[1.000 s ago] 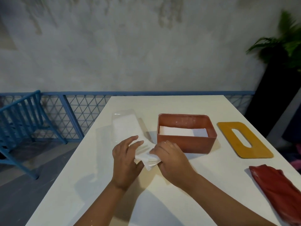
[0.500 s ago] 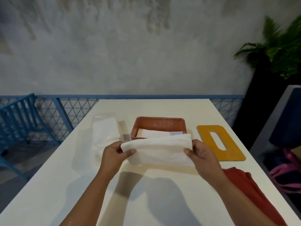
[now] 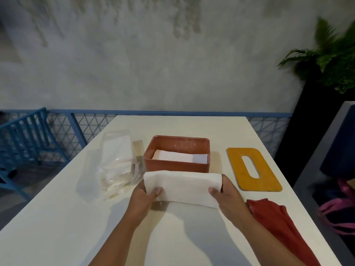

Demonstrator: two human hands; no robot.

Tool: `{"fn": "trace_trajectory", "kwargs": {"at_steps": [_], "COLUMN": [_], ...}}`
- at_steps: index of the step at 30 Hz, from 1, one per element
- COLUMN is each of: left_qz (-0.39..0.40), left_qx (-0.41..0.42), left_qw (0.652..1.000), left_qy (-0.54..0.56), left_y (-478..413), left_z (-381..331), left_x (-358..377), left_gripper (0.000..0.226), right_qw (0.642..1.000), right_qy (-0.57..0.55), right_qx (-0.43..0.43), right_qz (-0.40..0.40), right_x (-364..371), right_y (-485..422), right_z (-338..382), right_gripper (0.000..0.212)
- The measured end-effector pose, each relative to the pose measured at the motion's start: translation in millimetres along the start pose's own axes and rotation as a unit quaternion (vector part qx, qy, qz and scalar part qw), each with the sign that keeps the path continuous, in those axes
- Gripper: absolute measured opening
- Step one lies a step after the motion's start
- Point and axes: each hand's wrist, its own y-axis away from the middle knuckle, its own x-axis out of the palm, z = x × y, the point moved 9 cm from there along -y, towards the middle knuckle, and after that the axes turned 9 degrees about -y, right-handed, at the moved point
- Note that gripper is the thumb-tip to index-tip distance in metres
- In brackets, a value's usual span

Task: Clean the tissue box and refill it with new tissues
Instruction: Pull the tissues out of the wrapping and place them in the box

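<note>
Between the left hand (image 3: 143,196) and right hand (image 3: 226,196), each pinching an end, a soft white tissue stack (image 3: 182,186) hangs just short of the open terracotta-coloured rectangular tissue box (image 3: 175,165), and could sag and snag its rim.

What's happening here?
A person grips a stack of white tissues by its ends with the left hand and right hand, just in front of the open red tissue box, which already holds some tissues. The yellow slotted lid lies right of the box, the plastic pack left, a red cloth at near right.
</note>
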Motion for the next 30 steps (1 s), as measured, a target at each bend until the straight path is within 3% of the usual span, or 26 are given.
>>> {"fn": "trace_trajectory", "kwargs": {"at_steps": [7, 13, 17, 20, 23, 27, 30], "left_qz": [0.051, 0.012, 0.000, -0.008, -0.003, 0.026, 0.062], "left_qx": [-0.011, 0.091, 0.166, 0.193, 0.171, 0.081, 0.065], "left_qw": [0.998, 0.995, 0.986, 0.978, 0.981, 0.994, 0.995], "left_qy": [-0.020, -0.047, 0.033, 0.081, 0.093, 0.068, 0.052], "left_y": [1, 4, 13, 24, 28, 25, 26], "left_z": [8, -55, -113, -135, -124, -69, -46], "left_x": [7, 2, 16, 28, 40, 55, 62], "left_gripper": [0.042, 0.029, 0.029, 0.040, 0.059, 0.059, 0.054], "right_qw": [0.999, 0.995, 0.986, 0.989, 0.989, 0.992, 0.990], "right_qy": [0.040, 0.054, 0.072, -0.007, -0.073, -0.077, -0.100], "right_qx": [0.008, -0.019, -0.049, -0.066, -0.068, -0.050, -0.025], "right_qz": [0.010, 0.086, 0.139, 0.130, 0.107, 0.089, 0.092], "right_x": [-15, -22, -1, 13, 20, 21, 24], "right_y": [2, 2, -2, -4, 0, 7, 7], "right_z": [-4, 32, 58, 65, 56, 32, 21], "right_gripper": [0.028, 0.024, 0.021, 0.017, 0.025, 0.038, 0.036]}}
